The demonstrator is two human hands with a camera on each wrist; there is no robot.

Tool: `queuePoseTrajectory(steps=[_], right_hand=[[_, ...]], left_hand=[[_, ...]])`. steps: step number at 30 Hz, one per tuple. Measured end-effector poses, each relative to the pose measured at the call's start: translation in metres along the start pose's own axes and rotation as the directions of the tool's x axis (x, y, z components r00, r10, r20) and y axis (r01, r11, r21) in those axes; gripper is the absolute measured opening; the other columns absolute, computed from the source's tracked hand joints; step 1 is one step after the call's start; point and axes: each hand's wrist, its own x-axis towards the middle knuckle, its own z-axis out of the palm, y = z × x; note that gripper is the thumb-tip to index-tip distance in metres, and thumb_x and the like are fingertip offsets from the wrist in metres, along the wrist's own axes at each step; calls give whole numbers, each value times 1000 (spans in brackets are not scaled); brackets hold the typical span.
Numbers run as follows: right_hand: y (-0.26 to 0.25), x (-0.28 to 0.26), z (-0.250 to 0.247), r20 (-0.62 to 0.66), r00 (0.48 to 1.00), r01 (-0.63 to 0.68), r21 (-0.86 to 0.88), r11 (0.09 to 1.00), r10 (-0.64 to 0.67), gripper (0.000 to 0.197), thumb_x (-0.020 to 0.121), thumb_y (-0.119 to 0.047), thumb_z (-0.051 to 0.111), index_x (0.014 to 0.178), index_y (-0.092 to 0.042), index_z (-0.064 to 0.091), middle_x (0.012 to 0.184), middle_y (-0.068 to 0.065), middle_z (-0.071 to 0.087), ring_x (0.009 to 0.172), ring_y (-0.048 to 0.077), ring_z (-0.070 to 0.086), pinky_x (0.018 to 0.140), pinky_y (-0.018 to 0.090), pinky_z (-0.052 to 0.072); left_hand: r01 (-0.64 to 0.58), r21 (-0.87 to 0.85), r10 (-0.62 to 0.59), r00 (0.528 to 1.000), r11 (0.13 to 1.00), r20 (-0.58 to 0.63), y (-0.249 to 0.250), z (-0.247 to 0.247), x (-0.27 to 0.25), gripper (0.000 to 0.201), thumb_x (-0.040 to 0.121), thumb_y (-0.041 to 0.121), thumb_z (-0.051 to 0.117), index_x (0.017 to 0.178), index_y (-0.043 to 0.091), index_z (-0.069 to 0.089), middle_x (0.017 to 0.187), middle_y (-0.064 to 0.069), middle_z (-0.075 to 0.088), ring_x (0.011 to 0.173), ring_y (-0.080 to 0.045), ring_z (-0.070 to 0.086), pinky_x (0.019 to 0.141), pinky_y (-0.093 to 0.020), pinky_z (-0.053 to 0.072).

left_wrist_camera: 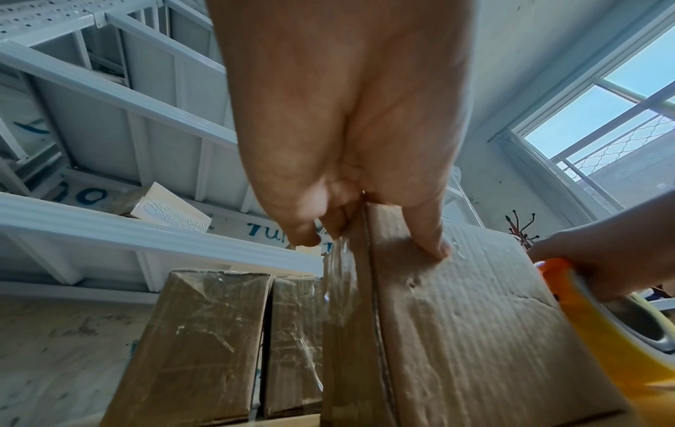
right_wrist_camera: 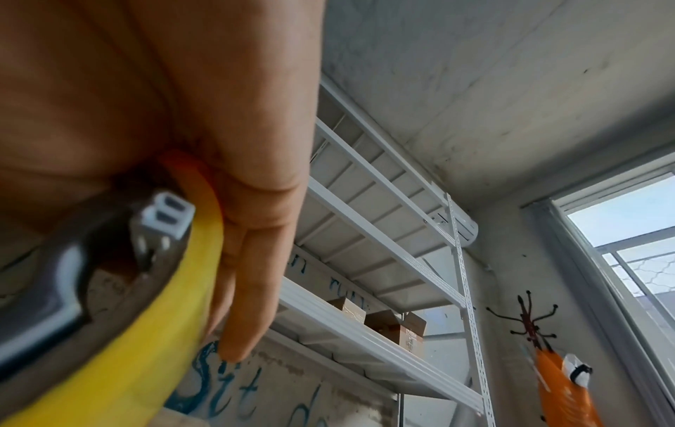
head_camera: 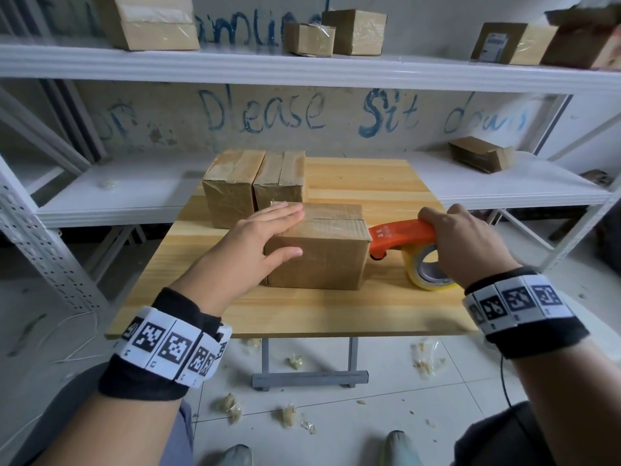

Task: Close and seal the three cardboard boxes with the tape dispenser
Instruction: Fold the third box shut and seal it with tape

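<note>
Three cardboard boxes stand on the wooden table (head_camera: 369, 183). Two taped boxes (head_camera: 232, 190) (head_camera: 280, 183) are side by side at the back left. The third box (head_camera: 322, 260) sits in front with its flaps closed; glossy tape runs along its top seam. My left hand (head_camera: 292, 232) rests on its top left corner, fingers straight, thumb on the front face. My right hand (head_camera: 447, 233) grips the orange tape dispenser (head_camera: 400, 235), whose nose meets the box's upper right edge. The yellow tape roll (head_camera: 426, 270) hangs below. The left wrist view shows the front box (left_wrist_camera: 475, 332) and clear tape on its end.
White metal shelving (head_camera: 302, 67) stands behind the table and holds other boxes; a small open box (head_camera: 480, 154) lies on the right shelf. Crumpled tape scraps (head_camera: 232, 406) litter the tiled floor under the table's front edge. Bare tabletop lies behind and in front of the third box.
</note>
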Motion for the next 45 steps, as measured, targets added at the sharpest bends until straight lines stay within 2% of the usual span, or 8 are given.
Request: queuePoseTrajectory(steps=[7, 11, 16, 20, 27, 31, 38, 45], right_hand=[[-2, 9, -1, -17, 992, 128, 56, 990, -127, 44, 79, 9, 62, 116, -15, 61, 89, 8, 45, 73, 26, 44, 71, 33, 34], [-1, 22, -4, -90, 971, 220, -19, 975, -220, 40, 78, 7, 62, 112, -14, 68, 85, 4, 47, 71, 25, 43, 69, 36, 42], [-13, 43, -30, 31, 952, 306, -135, 942, -305, 21, 87, -7, 57, 101, -21, 66, 83, -2, 55, 75, 24, 51, 72, 37, 49], [-20, 51, -41, 168, 948, 299, -191, 935, -269, 24, 88, -3, 53, 97, -24, 62, 88, -4, 61, 82, 21, 57, 71, 30, 41], [-19, 44, -35, 223, 960, 208, -169, 963, -168, 29, 87, 2, 51, 95, -24, 59, 74, -7, 48, 72, 17, 53, 64, 26, 37], [-14, 45, -28, 240, 955, 209, -131, 969, -173, 34, 84, 6, 50, 101, -22, 63, 78, -3, 53, 76, 22, 55, 66, 29, 39], [-18, 55, -29, 36, 941, 336, -198, 921, -335, 16, 90, -11, 60, 102, -22, 63, 85, -2, 50, 82, 23, 45, 77, 40, 46], [-13, 42, -16, -90, 939, 307, -212, 928, -331, 25, 86, -11, 65, 111, -15, 65, 94, 11, 61, 88, 34, 55, 78, 45, 44]], left_hand=[[21, 43, -21, 1000, 999, 14, 7, 1, 2, 61, 97, 26, 64, 153, 27, 39, 159, 20, 32, 147, 9, 16, 121, -17, 10], [28, 69, -31, 999, 997, 40, 9, 0, 3, 61, 99, 26, 61, 154, 26, 36, 160, 21, 29, 147, 10, 13, 115, -9, 5], [55, 52, -57, 998, 997, 40, 10, 1, 4, 63, 97, 25, 64, 154, 26, 37, 160, 21, 30, 148, 9, 14, 123, -21, 10], [64, 38, -65, 997, 997, 31, 12, 1, 4, 64, 97, 24, 65, 154, 27, 37, 160, 20, 30, 148, 8, 14, 121, -19, 9], [54, 44, -56, 998, 998, 33, 10, 2, 4, 64, 97, 24, 65, 154, 26, 37, 160, 19, 31, 148, 8, 14, 120, -17, 9], [45, 48, -46, 998, 998, 31, 11, 2, 4, 63, 97, 24, 64, 154, 26, 37, 160, 19, 32, 148, 8, 15, 118, -14, 8], [63, 56, -66, 997, 996, 37, 14, 1, 4, 63, 98, 23, 63, 154, 25, 37, 160, 20, 31, 148, 8, 15, 115, -10, 5], [72, 54, -75, 996, 996, 52, 15, 0, 4, 63, 98, 23, 62, 155, 24, 36, 161, 19, 29, 148, 7, 13, 116, -12, 5]])
